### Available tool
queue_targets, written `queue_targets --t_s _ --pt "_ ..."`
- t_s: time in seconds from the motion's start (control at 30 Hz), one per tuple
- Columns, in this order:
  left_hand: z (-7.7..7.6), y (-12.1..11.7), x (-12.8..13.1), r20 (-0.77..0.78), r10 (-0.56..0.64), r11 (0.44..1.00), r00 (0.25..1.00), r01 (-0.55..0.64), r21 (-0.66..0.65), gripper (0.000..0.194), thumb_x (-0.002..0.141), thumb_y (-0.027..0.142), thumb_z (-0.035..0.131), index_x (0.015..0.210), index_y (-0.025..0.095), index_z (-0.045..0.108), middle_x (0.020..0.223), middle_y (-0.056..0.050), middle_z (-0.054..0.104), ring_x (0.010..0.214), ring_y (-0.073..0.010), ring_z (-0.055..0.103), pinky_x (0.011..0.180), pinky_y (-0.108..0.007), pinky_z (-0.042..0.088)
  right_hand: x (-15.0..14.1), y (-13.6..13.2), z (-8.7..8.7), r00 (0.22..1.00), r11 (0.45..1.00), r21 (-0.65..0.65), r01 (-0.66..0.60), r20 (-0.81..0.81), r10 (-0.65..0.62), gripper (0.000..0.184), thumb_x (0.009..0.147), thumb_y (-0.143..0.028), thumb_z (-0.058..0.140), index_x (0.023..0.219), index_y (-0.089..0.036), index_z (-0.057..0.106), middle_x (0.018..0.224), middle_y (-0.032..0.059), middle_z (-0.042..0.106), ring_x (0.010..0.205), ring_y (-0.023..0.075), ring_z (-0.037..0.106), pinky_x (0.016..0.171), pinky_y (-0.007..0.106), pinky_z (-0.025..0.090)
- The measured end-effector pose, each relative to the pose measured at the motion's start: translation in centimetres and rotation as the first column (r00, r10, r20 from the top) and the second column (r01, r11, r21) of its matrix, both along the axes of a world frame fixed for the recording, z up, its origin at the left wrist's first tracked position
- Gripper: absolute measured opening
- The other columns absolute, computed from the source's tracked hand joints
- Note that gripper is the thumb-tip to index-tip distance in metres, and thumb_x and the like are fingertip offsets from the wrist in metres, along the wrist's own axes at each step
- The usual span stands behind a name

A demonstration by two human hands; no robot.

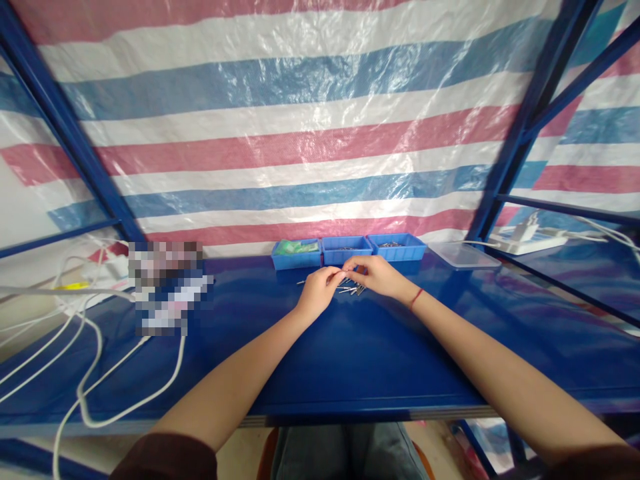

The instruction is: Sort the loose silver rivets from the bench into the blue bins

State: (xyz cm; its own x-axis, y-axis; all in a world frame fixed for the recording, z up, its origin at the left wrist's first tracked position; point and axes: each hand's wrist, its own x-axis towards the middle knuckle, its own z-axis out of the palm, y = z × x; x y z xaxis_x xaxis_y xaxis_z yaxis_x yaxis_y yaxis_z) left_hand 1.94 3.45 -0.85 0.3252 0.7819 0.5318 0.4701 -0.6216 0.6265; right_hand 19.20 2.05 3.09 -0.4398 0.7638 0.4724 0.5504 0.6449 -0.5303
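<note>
My left hand and my right hand meet above the middle of the blue table, their fingertips pinched together. Whatever lies between the fingers is too small to make out. Beneath and beside the hands is a loose pile of thin silvery metal pieces, partly covered by my right hand. Just behind stand three blue bins in a row. Green packaging fills the left bin; small metal parts lie in the middle bin and in the right bin.
A clear plastic lid lies right of the bins. White cables loop over the table's left side, near a blurred-out patch. A power strip sits at the far right. Blue metal posts frame the striped sheet behind.
</note>
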Motion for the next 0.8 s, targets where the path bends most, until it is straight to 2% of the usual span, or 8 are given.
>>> queue_targets --t_s 0.13,0.3,0.5,0.63,0.8 --pt "-0.2 0.3 0.1 0.225 0.029 0.998 0.974 -0.014 -0.068 0.024 0.080 0.033 0.057 0.096 0.017 0.065 0.088 -0.006 0.070 0.078 -0.0161 0.064 0.073 -0.026 0.048 0.1 0.0 0.0 0.997 0.998 0.020 0.065 0.044 -0.066 0.019 0.082 -0.030 0.050 0.081 -0.015 0.063 0.077 0.0042 0.066 0.063 0.0129 0.056 0.061 0.026 0.043" --pt "-0.2 0.8 0.1 0.350 0.008 0.994 0.937 0.030 -0.104 0.026 0.077 0.033 0.060 0.096 0.016 0.065 0.090 -0.007 0.069 0.081 -0.0169 0.064 0.075 -0.027 0.049 0.0 0.3 -0.6 1.000 0.996 -0.092 0.004 -0.020 -0.006 0.025 0.083 -0.036 0.049 0.082 -0.014 0.061 0.075 0.0048 0.064 0.061 0.0125 0.055 0.058 0.026 0.043" --pt "0.3 0.3 0.2 0.410 -0.041 0.991 0.911 0.088 -0.098 0.024 0.079 0.035 0.058 0.091 0.015 0.063 0.084 -0.006 0.067 0.073 -0.0140 0.062 0.072 -0.026 0.048 -0.1 0.6 -1.1 0.993 0.979 -0.196 -0.051 -0.117 0.028 0.031 0.082 -0.043 0.050 0.084 -0.014 0.060 0.077 0.0040 0.062 0.055 0.0106 0.054 0.055 0.026 0.045" --pt "0.5 0.2 0.2 0.399 -0.055 0.993 0.915 0.090 -0.071 0.023 0.080 0.036 0.056 0.088 0.015 0.062 0.079 -0.004 0.066 0.070 -0.0126 0.061 0.071 -0.024 0.047 -0.2 0.5 -1.1 0.990 0.976 -0.211 -0.052 -0.142 0.022 0.028 0.082 -0.040 0.051 0.085 -0.014 0.060 0.077 0.0036 0.062 0.056 0.0102 0.054 0.056 0.026 0.045" --pt "0.3 0.2 0.1 0.378 -0.051 0.997 0.924 0.068 -0.031 0.022 0.081 0.036 0.056 0.089 0.016 0.062 0.084 -0.004 0.066 0.073 -0.0129 0.060 0.070 -0.023 0.046 -0.5 0.4 -1.2 0.980 0.975 -0.202 -0.092 -0.194 0.053 0.025 0.080 -0.039 0.054 0.088 -0.015 0.059 0.080 0.0029 0.061 0.059 0.0102 0.055 0.056 0.025 0.046"
